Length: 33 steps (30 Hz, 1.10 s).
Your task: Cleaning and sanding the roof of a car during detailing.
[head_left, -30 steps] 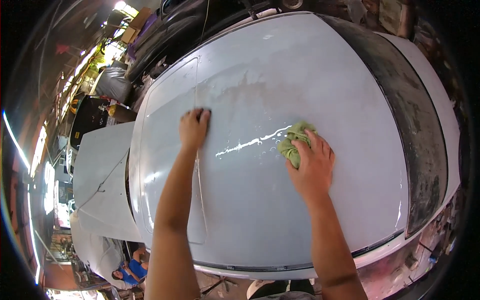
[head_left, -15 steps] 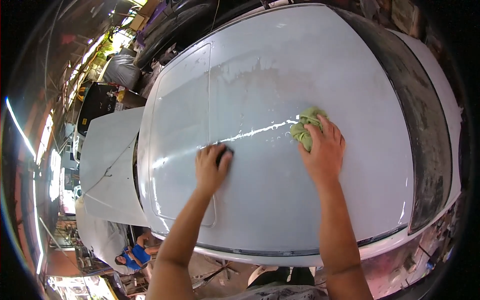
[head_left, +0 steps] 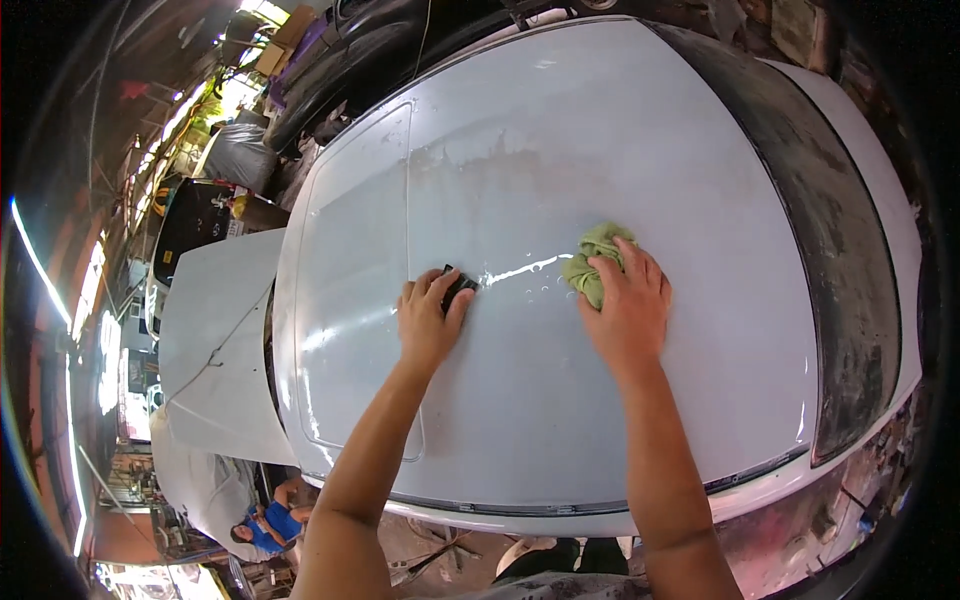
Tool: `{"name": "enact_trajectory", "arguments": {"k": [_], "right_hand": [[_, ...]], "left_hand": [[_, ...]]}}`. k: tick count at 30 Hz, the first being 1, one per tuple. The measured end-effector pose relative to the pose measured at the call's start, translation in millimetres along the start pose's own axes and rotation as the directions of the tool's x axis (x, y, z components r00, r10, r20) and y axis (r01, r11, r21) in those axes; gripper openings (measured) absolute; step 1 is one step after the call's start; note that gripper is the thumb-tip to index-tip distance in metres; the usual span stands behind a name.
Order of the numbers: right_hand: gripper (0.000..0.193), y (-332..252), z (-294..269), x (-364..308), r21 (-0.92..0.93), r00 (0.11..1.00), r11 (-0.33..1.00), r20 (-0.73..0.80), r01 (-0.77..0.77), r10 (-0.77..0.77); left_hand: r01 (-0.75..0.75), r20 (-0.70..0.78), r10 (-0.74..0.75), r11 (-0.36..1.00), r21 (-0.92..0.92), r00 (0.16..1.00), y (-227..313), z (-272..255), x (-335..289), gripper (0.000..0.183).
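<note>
A wet, pale grey car roof [head_left: 530,410] spreads out in front of me. Near its middle, my left hand [head_left: 426,322] is closed round a small black sanding block [head_left: 461,288], which rests on the panel. Further right, my right hand [head_left: 634,312] presses a bunched green cloth [head_left: 597,262] onto the same surface, its fingers curled over it. Between the two, water drops and a bright streak of reflected light show on the roof. The underside of the block is hidden.
A dusty dark window [head_left: 862,370] borders the roof on the right. On the left lies a pale bonnet [head_left: 215,350] with a cord across it. A person in blue [head_left: 272,525] reclines at lower left. A dark car [head_left: 360,60] stands beyond the roof.
My left hand has slid the block slightly to the right and away from me. The right hand and cloth sit a little further left in view, as the whole view has shifted slightly.
</note>
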State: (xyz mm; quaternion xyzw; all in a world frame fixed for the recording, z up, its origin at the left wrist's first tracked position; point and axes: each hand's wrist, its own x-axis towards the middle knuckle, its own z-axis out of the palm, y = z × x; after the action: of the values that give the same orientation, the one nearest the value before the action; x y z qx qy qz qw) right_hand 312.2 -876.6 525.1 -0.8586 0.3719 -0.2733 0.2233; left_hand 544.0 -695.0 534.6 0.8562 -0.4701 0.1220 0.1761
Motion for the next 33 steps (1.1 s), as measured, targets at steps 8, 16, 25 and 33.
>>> {"name": "enact_trajectory", "arguments": {"k": [8,16,25,33], "right_hand": [[0.05,-26.6,-3.6,-0.7,0.076,0.999,0.997,0.035,0.003,-0.006],[0.048,0.9,-5.8,0.6,0.026,1.0,1.0,-0.009,0.005,-0.005],[0.047,-26.4,-0.5,-2.3,0.096,0.999,0.995,-0.019,0.038,-0.037],[0.047,0.6,-2.4,-0.5,0.027,0.999,0.999,-0.029,0.019,-0.018]], "left_hand": [[0.171,-0.078,-0.161,0.974,0.152,0.984,-54.8,24.0,174.7,0.041],[-0.095,-0.008,0.094,0.995,-0.044,0.996,23.6,17.7,11.7,0.031],[0.081,-0.062,-0.074,0.99,0.113,0.995,-5.7,39.1,177.6,0.037],[-0.103,0.081,0.112,0.988,-0.112,0.99,74.9,5.0,-7.7,0.036]]}}
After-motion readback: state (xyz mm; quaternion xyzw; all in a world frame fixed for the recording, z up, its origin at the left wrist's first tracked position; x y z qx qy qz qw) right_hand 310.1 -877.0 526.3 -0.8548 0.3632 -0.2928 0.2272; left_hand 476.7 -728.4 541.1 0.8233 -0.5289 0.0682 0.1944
